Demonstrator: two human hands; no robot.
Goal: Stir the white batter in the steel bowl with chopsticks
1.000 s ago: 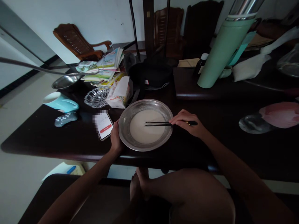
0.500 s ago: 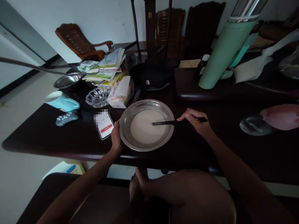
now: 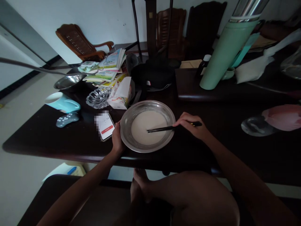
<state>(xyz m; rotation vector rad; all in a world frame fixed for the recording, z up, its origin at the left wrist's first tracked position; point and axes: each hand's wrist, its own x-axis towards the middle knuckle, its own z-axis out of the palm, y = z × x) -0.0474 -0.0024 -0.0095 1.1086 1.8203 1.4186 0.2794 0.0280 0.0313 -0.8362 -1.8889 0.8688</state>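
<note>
A wide steel bowl [image 3: 164,108] with pale white batter [image 3: 144,130] in it sits near the front edge of a dark wooden table [image 3: 223,147]. My left hand [image 3: 117,139] grips the bowl's left rim, fingers closed on it. My right hand [image 3: 191,125] is closed on a pair of dark chopsticks [image 3: 162,128], which lie almost level with their tips in the batter near the middle of the bowl.
A phone [image 3: 105,127] lies just left of the bowl. Behind it stand a paper packet [image 3: 121,94], a glass dish [image 3: 98,98], a blue cup [image 3: 61,102], a game controller [image 3: 67,119], a stack of books [image 3: 105,67] and a steel ladle [image 3: 68,81]. A tall green flask [image 3: 223,51] stands at back right.
The chopstick tips have moved within the batter: drawn to the right, then back left and slightly toward me. My right hand followed. My left hand stayed on the rim.
</note>
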